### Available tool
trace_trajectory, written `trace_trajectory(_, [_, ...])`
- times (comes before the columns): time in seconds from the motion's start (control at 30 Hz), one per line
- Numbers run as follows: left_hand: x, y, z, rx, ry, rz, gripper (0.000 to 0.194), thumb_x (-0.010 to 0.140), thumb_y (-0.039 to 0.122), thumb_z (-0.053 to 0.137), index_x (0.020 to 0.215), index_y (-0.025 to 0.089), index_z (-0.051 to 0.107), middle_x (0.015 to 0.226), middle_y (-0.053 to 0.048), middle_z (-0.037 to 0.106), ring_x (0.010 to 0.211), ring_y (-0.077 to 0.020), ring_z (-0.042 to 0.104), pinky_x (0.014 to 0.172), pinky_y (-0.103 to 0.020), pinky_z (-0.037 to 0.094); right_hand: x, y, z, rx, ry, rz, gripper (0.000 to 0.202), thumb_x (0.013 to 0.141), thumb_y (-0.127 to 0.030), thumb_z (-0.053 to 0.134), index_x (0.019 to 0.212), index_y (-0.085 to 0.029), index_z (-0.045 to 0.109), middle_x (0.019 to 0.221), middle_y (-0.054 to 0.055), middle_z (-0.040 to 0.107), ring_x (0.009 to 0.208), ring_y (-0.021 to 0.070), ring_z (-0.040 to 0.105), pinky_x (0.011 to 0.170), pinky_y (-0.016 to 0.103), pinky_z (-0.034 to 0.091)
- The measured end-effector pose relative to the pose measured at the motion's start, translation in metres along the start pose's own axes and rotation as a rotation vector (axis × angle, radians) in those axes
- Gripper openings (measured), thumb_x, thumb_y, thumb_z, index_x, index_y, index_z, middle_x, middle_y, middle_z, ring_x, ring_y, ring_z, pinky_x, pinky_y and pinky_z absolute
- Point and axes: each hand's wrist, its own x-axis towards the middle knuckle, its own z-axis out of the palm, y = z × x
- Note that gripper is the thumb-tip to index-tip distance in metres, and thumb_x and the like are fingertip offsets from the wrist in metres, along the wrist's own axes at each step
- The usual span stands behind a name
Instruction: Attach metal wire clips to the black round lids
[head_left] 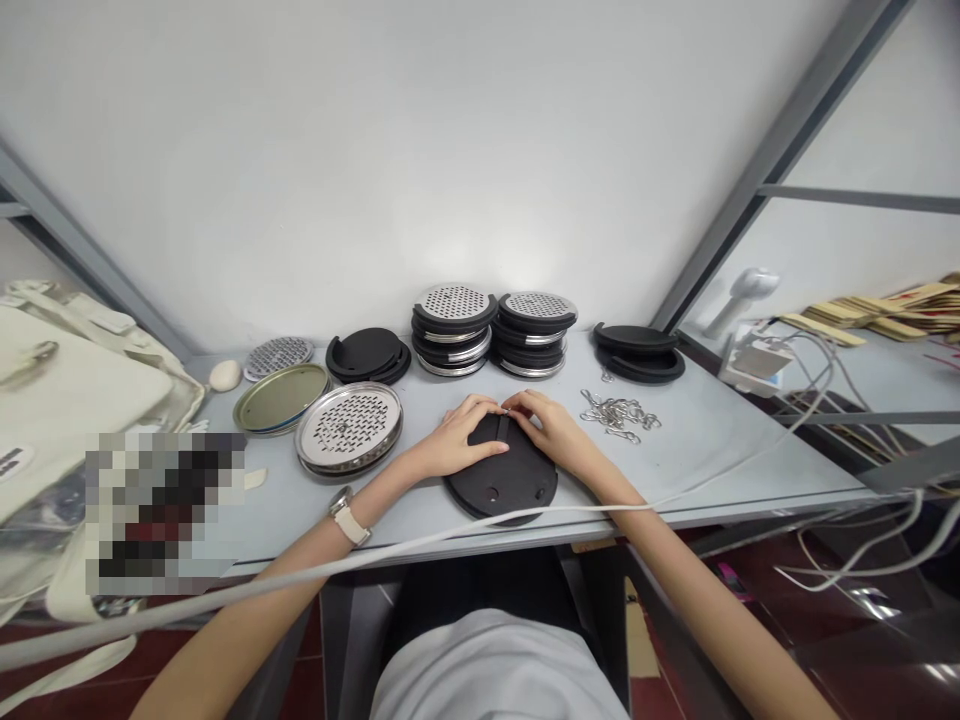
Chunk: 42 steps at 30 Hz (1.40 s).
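A flat black round disc with a raised strip and small holes lies near the table's front edge. My left hand grips its far left side, thumb laid across the top and fingers at the far rim. At that rim my right hand is closed, its fingertips meeting those of the left. A tiny shiny bit shows between the fingertips, too small to name. Right of the hands lies a loose pile of small metal hooks. To the left, a metal grater disc with many holes sits on a stack.
Two stacks of black rings with perforated metal discs stand against the wall. Black discs and a gold-coloured round lid lie left; more black rings sit right. A white cable crosses in front of my arms.
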Motion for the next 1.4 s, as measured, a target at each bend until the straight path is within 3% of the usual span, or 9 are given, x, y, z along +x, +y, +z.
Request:
trace_trajectory(0.23, [0.0003,0.0015,-0.0002,0.005,-0.003,0.008,0.041,0.087,0.043,0.057,0.125,0.030,0.047,0.131,-0.004,0.048,0.124,-0.0236,0.043,0.110,-0.043,0.028,-0.0001,-0.0013,-0.0021,-0.018,0.003,-0.021,0.020,0.091,-0.014,0.042,0.098,-0.020,0.060,0.095,0.007,0.062,0.093,0.0201,0.058,0.085,0.035,0.046])
trace_trajectory(1.4, [-0.0001,-0.0020,0.0010,0.033,-0.015,-0.007,0.043,0.087,0.047,0.055,0.126,0.030,0.047,0.132,-0.004,0.051,0.126,-0.0237,0.043,0.109,-0.043,0.028,-0.0026,-0.0011,-0.0027,-0.097,-0.009,0.036,0.027,0.093,-0.018,0.043,0.108,-0.021,0.065,0.090,0.006,0.058,0.080,0.0177,0.058,0.077,0.031,0.047])
